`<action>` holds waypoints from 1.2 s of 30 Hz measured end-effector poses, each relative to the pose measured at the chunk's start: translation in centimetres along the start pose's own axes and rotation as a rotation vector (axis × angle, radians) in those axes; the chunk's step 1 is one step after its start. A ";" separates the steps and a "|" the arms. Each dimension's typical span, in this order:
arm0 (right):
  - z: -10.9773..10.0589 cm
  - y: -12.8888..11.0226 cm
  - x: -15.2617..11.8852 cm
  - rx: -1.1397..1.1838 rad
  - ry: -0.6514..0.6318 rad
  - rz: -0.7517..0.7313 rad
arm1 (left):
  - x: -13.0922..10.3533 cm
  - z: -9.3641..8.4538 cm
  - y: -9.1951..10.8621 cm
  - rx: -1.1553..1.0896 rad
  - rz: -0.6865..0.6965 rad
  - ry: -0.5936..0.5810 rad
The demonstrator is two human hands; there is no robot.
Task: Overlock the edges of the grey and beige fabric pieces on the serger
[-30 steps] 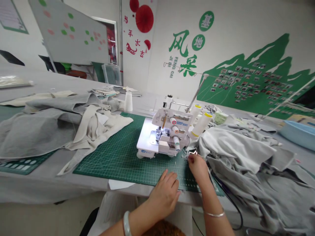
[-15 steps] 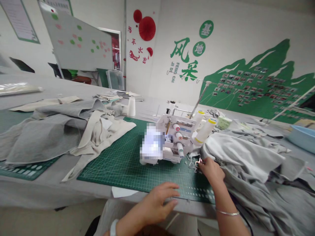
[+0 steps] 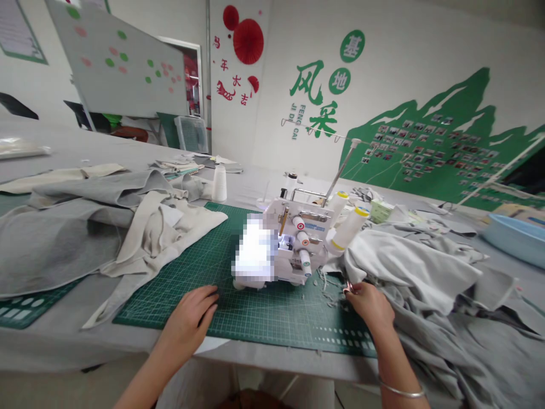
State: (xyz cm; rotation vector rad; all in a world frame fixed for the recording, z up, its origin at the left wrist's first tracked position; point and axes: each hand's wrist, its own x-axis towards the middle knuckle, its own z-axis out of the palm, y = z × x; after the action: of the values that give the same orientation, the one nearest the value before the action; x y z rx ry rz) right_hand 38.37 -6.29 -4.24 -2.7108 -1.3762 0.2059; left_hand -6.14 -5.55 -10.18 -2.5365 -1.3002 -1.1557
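A white sewing machine (image 3: pixel 293 244) with several thread cones stands on the green cutting mat (image 3: pixel 170 301). My left hand (image 3: pixel 191 318) is over the mat, left of and in front of the machine, fingers curved a little apart with nothing seen in them. At the mat's right side, my right hand (image 3: pixel 370 304) has its fingers closed on a small pair of scissors (image 3: pixel 349 288), near the thread scraps (image 3: pixel 327 287). Grey and white fabric (image 3: pixel 417 267) lies heaped just beyond and beside the right hand.
More grey fabric (image 3: pixel 80 233) and beige strips cover the table's left side. A white thread cone (image 3: pixel 219 184) stands behind the mat. At the far right is a light blue basin (image 3: pixel 517 238). Thread guides on a pole (image 3: pixel 340 170) rise over the machine.
My left hand has moved left and forward, from the table's front edge onto the mat. My right hand stays beside the thread scraps with the scissors. The view has shifted slightly.
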 end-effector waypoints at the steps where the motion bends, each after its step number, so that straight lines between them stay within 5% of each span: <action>1: -0.1 0.2 0.1 0.007 0.000 -0.017 | -0.1 0.1 0.0 0.009 0.005 0.007; 22: -0.9 2.0 -1.2 0.015 0.082 -0.174 | -0.4 0.5 0.1 0.005 -0.002 -0.005; 29: 1.2 3.9 -1.3 -0.051 0.010 -0.250 | -0.3 0.5 0.2 0.006 -0.030 -0.030; 36: -1.2 1.0 -1.6 0.086 0.185 -0.227 | -0.2 0.4 0.4 0.010 -0.036 -0.031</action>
State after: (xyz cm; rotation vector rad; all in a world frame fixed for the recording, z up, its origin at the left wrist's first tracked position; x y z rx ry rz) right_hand 38.46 -8.23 -3.08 -2.4104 -1.5625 -0.0033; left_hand -5.72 -5.83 -10.50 -2.5441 -1.3600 -1.1175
